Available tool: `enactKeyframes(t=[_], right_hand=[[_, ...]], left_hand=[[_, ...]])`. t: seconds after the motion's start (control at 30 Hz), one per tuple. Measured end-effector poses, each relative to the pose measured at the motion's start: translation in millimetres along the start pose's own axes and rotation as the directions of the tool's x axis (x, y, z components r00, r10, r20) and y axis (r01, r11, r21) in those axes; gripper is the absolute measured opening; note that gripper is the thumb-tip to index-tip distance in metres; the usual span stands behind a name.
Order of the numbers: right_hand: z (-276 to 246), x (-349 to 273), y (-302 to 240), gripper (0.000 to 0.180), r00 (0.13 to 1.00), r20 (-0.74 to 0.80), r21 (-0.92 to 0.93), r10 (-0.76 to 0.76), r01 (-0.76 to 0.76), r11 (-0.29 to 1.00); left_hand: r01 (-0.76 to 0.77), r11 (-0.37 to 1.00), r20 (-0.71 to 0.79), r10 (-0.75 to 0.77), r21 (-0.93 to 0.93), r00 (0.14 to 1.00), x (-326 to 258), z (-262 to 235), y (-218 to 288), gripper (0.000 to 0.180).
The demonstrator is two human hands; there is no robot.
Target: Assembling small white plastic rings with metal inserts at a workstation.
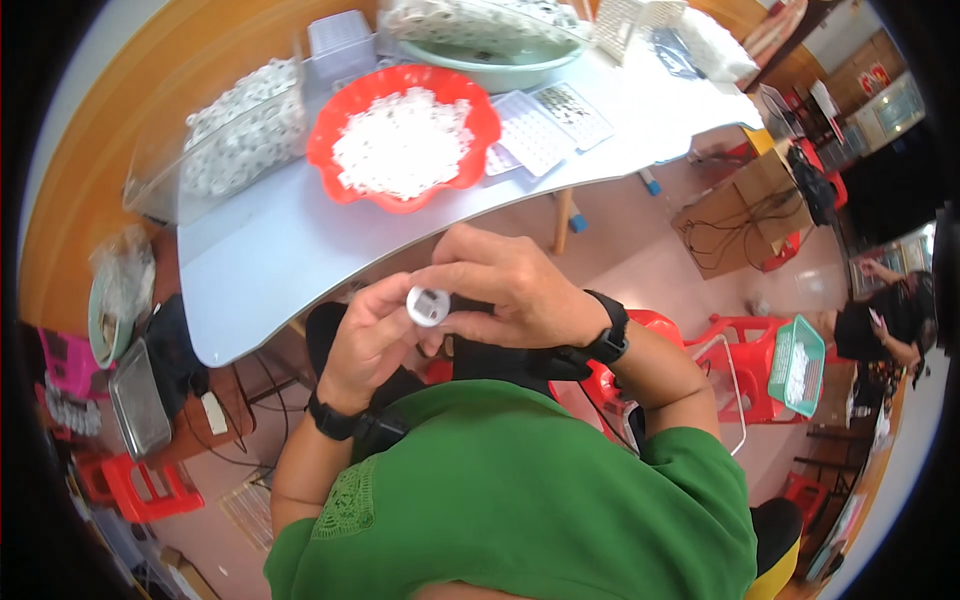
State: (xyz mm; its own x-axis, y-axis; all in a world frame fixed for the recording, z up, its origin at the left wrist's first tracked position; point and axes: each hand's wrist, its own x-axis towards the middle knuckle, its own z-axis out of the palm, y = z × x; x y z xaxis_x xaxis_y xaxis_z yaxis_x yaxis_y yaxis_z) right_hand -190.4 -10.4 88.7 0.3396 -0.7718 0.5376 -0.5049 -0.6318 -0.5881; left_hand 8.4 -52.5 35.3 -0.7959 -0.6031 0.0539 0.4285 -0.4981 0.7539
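Counter: one, pale-topped (260,270), ahead of both grips; its curved edge is near them, its far part is washed out by light.
Clear box: one (150,190), ahead and left of the grips, filled with white-and-dark pieces too many for counting.
Green basin: one (490,72), farther ahead than the bowl; its heap is cut off at the upper border.
Red bowl: one (325,150), with wavy rim, just ahead of the grips; its white pieces are overexposed, so I cannot count them.
Flat trays: two clearly seen (532,132), ahead and right of the grips; a third may lie beneath, hard to tell.
Left grip: one hand (372,335), forearm rising from below, fingertips pressed together on the piece.
Right grip: one hand (512,288), wrist bent inward, forefinger arched above, thumb below, closed on the same piece.
Wrist bands: two, black (607,335), one behind each grip.
Round white piece: one (428,306), between both grips; its dark middle marks are blurred, its edges partly hidden by fingers.
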Motion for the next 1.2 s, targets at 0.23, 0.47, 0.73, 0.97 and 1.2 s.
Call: enactKeyframes(t=[0.23,0.47,0.73,0.97,1.2], right_hand=[[-22,-2,17,0.045,0.967,0.254,0.086,0.013,-0.036,0.996],[-116,-24,138,0.012,0.835,-0.271,-0.076,0.479,-0.514,0.854],[-167,-35,255,0.017,0.844,-0.297,-0.678,0.446,-0.515,0.524],[-157,-15,277,0.010,0.812,-0.217,-0.755,0.542,-0.491,0.434],[-160,-17,274,0.011,0.788,-0.270,-0.699,0.553,-0.555,0.450]], left_hand=[[0.163,0.987,-0.023,-0.162,0.014,0.986,9,-6,-1,0.035],[0.049,0.998,-0.047,-0.050,-0.036,0.998,16,-17,-4,0.037],[0.017,0.998,-0.127,-0.009,0.061,0.992,36,-20,-7,0.036],[0.019,0.999,-0.183,-0.012,0.033,0.983,41,-28,-14,0.035],[0.016,0.999,-0.164,-0.010,0.035,0.986,45,-31,-16,0.036]])
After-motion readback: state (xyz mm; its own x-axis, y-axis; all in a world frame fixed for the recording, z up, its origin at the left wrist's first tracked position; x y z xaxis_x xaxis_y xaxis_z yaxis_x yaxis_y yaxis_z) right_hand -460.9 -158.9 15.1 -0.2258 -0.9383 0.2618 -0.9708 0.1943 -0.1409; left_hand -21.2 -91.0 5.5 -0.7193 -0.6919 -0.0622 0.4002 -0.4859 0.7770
